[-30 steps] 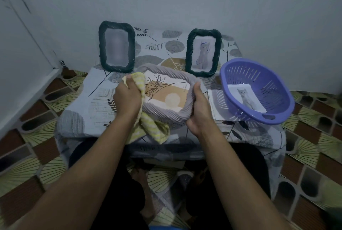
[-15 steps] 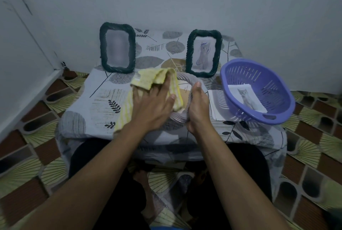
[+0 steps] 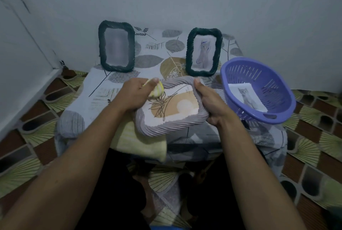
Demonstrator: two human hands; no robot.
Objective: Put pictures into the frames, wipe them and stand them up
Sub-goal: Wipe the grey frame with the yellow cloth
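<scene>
Wiping grey ribbed frame (image 3: 172, 117) with yellow striped cloth (image 3: 156, 91) pinched in left hand (image 3: 136, 93); right hand (image 3: 209, 100) grips frame edge; next, likely standing it upright

I see a low desk (image 3: 103, 91) under a leaf-print cloth (image 3: 153, 61), set against plain pale walls (image 3: 259, 7) in a corner. The floor (image 3: 314, 137) shows brown, green-fan and dark oval tiles. Light is dim.

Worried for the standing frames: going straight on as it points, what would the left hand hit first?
Likely the left hand with its cloth meets the grey frame at its far rim, then the cat frame; depth unclear.
</scene>
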